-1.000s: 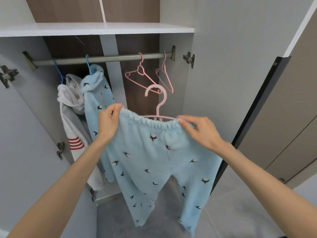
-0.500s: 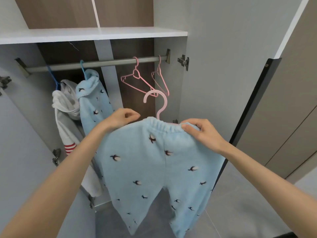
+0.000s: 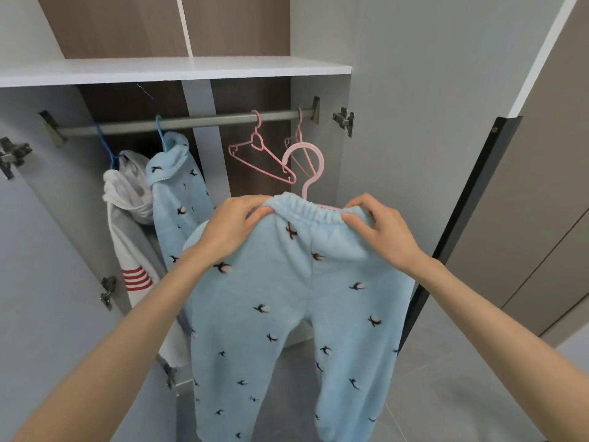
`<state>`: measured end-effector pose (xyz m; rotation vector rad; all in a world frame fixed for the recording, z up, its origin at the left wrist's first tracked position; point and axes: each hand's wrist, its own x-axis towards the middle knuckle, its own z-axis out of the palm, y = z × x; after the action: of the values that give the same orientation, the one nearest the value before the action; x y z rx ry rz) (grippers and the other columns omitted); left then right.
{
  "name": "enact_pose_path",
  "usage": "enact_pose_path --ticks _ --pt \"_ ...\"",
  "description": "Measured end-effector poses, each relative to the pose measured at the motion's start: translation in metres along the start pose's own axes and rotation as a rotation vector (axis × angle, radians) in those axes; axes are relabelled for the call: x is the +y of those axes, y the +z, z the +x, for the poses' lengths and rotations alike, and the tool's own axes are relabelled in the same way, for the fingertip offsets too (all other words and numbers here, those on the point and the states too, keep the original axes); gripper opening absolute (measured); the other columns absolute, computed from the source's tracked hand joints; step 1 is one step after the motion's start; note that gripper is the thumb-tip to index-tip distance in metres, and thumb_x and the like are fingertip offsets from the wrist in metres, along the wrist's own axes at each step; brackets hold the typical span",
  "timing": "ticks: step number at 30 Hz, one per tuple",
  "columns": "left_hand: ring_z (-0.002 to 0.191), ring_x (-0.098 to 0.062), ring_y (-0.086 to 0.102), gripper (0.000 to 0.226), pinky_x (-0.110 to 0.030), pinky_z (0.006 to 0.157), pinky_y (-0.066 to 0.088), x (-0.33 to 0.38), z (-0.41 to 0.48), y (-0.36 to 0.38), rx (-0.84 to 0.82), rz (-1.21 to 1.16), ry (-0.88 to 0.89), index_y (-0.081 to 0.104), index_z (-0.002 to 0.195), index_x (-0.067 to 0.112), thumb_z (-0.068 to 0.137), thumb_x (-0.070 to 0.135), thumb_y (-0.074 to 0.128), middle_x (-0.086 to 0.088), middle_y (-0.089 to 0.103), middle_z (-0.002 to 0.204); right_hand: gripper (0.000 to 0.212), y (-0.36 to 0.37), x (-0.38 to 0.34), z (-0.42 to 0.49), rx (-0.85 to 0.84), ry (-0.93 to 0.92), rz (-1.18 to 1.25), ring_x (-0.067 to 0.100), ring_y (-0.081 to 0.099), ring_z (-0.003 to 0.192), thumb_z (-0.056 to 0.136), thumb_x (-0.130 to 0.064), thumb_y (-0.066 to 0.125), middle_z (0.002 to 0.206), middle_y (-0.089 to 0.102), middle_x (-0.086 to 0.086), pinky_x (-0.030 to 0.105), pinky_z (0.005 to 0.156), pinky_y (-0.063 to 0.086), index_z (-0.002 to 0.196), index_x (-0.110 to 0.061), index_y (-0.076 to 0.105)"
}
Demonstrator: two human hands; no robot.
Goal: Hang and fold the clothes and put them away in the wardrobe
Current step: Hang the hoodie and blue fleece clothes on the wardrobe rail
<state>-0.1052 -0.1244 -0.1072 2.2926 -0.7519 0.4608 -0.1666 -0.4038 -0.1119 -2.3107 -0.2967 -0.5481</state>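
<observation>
I see only the hook of the held pink hanger [image 3: 304, 167]; its arms are mostly buried in the blue trousers [image 3: 287, 298] at the waistband. The trouser legs run off the bottom edge. The hook also covers part of the rightmost rail hanger [image 3: 299, 130].

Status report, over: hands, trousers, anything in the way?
Left hand and right hand grip trousers at waistband. Hanger inside, not yet on rail. Empty hangers on rail ahead.

The blue trousers [image 3: 287, 298] are fuzzy fleece cloth, super plush, with a ruched waistband. The pink hanger [image 3: 306, 161] poking out at their 12 o'clock is smooth plastic with a slight sheen. Up at 11 o'clock, the rail [image 3: 204, 121] looks like matt brushed metal. The back panel [image 3: 248, 94] is dark wood grain and the shelf [image 3: 175, 70] is smooth white.
</observation>
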Motion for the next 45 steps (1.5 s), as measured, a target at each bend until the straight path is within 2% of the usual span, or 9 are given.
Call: enact_pose_path --ticks 3,8,13,16,21,23,27,34,45 --pt "0.080 -0.003 0.059 0.026 -0.035 0.075 0.051 0.000 -0.002 -0.001 0.021 0.023 -0.040 0.065 0.117 0.039 0.096 0.039 0.051 0.014 0.071 0.105 0.014 -0.003 0.008 -0.004 -0.006 -0.097 -0.094 0.007 0.041 0.063 0.097 -0.038 0.051 0.075 0.044 -0.018 0.023 0.056 0.030 0.094 -0.030 0.040" --pt "0.097 -0.015 0.063 0.026 -0.044 0.084 0.052 0.007 -0.006 0.003 -0.007 0.041 -0.071 0.063 0.119 0.041 0.096 0.040 0.051 0.011 0.069 0.111 0.012 -0.005 0.008 -0.006 0.025 -0.172 -0.148 0.002 0.042 0.072 0.100 -0.024 0.048 0.083 0.045 -0.020 0.018 0.060 0.032 0.091 -0.027 0.040" --pt "0.100 -0.019 0.061 0.027 -0.043 0.084 0.051 0.019 -0.003 0.005 -0.038 0.088 -0.055 0.062 0.120 0.042 0.097 0.041 0.047 0.007 0.069 0.110 0.008 -0.006 -0.017 0.004 0.169 -0.326 -0.101 -0.003 0.044 0.083 0.098 -0.011 0.052 0.096 0.040 -0.014 0.009 0.074 0.033 0.097 -0.019 0.049" --pt "0.094 -0.019 0.061 0.027 -0.039 0.080 0.050 0.029 0.000 0.009 -0.034 0.071 -0.014 0.063 0.119 0.042 0.097 0.041 0.048 0.007 0.069 0.103 0.007 0.000 -0.032 0.008 0.076 -0.454 -0.121 0.007 0.045 0.097 0.097 -0.012 0.053 0.112 0.043 -0.009 0.015 0.084 0.037 0.100 -0.018 0.051" --pt "0.093 -0.018 0.062 0.025 -0.044 0.085 0.049 0.029 -0.003 0.008 0.045 -0.063 -0.032 0.066 0.117 0.037 0.096 0.034 0.053 0.004 0.070 0.101 0.020 -0.001 -0.025 0.004 0.050 -0.188 -0.186 0.028 0.053 0.091 0.094 -0.021 0.054 0.116 0.050 0.005 0.039 0.071 0.045 0.102 -0.018 0.036" --pt "0.090 -0.014 0.062 0.025 -0.040 0.084 0.049 0.027 -0.004 0.007 0.035 -0.098 -0.029 0.066 0.117 0.038 0.096 0.033 0.054 0.006 0.070 0.099 0.022 -0.006 -0.020 0.006 -0.045 -0.081 -0.261 0.025 0.054 0.074 0.094 -0.030 0.051 0.099 0.056 0.002 0.037 0.061 0.041 0.104 -0.022 0.033" --pt "0.080 -0.015 0.057 0.027 -0.040 0.078 0.048 0.030 -0.006 0.008 -0.069 -0.063 0.007 0.065 0.120 0.037 0.098 0.034 0.049 0.005 0.063 0.083 0.020 -0.006 -0.019 0.007 -0.176 -0.109 -0.352 0.018 0.047 0.071 0.099 -0.038 0.044 0.070 0.049 -0.016 0.033 0.059 0.036 0.095 -0.025 0.059" --pt "0.074 -0.015 0.040 0.034 -0.031 0.066 0.038 0.030 -0.009 0.000 -0.020 0.150 0.071 0.066 0.119 0.030 0.099 0.039 0.040 0.015 0.049 0.069 0.026 0.001 -0.021 0.003 -0.087 -0.102 -0.246 0.007 0.046 0.086 0.099 -0.045 0.042 0.084 0.054 -0.018 0.032 0.066 0.040 0.095 -0.032 0.065" --pt "0.078 -0.022 0.051 0.041 -0.031 0.067 0.036 0.002 -0.018 -0.027 0.104 0.270 0.129 0.068 0.115 0.029 0.097 0.043 0.035 0.005 0.071 0.092 0.027 -0.005 -0.020 0.005 -0.021 -0.056 -0.242 0.012 0.050 0.091 0.098 -0.045 0.044 0.090 0.058 -0.012 0.028 0.062 0.031 0.096 -0.029 0.065"
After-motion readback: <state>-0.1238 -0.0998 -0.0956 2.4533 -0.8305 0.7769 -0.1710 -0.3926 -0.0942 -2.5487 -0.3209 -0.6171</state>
